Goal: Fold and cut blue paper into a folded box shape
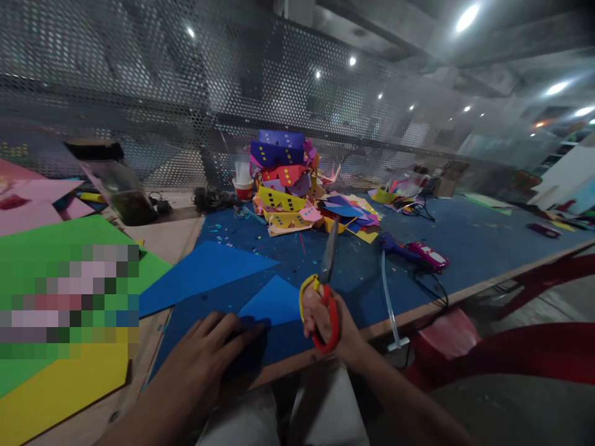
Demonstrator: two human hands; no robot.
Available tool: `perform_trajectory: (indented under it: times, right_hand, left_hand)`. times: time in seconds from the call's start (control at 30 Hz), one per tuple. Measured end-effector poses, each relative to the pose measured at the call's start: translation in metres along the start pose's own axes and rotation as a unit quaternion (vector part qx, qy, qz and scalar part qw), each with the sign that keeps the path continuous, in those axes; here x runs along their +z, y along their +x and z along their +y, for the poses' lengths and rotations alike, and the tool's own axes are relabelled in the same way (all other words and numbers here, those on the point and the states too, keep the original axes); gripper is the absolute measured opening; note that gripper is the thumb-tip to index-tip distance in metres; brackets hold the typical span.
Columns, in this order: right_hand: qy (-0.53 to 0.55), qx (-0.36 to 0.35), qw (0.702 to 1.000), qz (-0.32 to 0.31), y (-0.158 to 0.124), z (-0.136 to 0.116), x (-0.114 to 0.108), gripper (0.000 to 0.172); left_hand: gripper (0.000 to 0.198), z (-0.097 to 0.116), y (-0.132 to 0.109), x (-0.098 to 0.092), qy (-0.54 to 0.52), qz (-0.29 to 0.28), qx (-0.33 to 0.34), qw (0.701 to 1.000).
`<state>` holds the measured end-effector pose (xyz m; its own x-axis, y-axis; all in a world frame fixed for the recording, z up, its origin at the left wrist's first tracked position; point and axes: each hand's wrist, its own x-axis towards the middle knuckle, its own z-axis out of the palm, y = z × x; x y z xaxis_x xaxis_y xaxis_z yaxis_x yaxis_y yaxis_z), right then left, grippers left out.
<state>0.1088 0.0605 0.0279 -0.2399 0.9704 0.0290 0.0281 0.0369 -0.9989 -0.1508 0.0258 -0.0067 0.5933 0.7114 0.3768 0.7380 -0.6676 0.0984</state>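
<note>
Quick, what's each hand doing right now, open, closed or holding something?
Left hand: open, fingers by the nearer blue paper.
Right hand: closed, holding the scissors.

Bare left hand (204, 347) and right hand (344, 325); uncovered forearms (400, 393); pale grey trouser legs (328, 409), bottom centre of the frame.

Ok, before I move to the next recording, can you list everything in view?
Main items I can make out:
Scissors: 1, red-and-yellow handles, right hand
Blue sheets: 2, blue, before the hands
Green sheet: 1, green, left
Yellow sheet: 1, yellow, lower left
Jar: 1, clear, dark lid, back left
Cup: 1, red-and-white, back centre
Paper pile: 1, multicoloured, back centre
Magenta device: 1, magenta, right
Mesh panel: at least 1, grey, behind
Ceiling lights: several, white, above
Left hand: 1, bare, near smaller blue sheet
Right hand: 1, bare, gripping scissors
</note>
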Motion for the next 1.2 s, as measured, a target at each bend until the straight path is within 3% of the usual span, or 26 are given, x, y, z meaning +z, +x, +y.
perform_trajectory:
  times: [0.23,0.5,0.63,0.9,1.0,1.2]
  right_hand:
    - [-0.025,0.003,0.996,0.083,-0.004,-0.012,-0.039,0.054]
    - [-0.016,-0.011,0.999,0.050,0.008,0.002,-0.030,0.048]
    - [-0.008,-0.017,0.997,0.072,0.007,-0.001,-0.031,0.050]
    - [0.001,-0.028,0.999,-0.030,0.009,0.002,0.012,0.044]
    - [-0.008,-0.046,0.999,-0.018,0.007,0.001,0.006,0.045]
    - [-0.120,-0.077,0.989,0.027,0.001,-0.003,-0.016,0.038]
  left_hand:
    - [0.064,0.002,0.001,-0.003,-0.001,-0.021,-0.007,1.000]
    - [0.063,0.001,-0.001,-0.001,0.007,-0.027,-0.020,0.999]
    - [0.061,0.002,0.002,-0.004,0.001,-0.011,0.002,1.000]
    - [0.062,0.001,-0.003,-0.001,-0.002,0.006,0.006,1.000]
    - [0.063,0.000,-0.013,-0.003,-0.006,0.002,-0.012,1.000]
    - [0.062,-0.008,-0.033,-0.008,-0.005,0.047,-0.023,0.999]
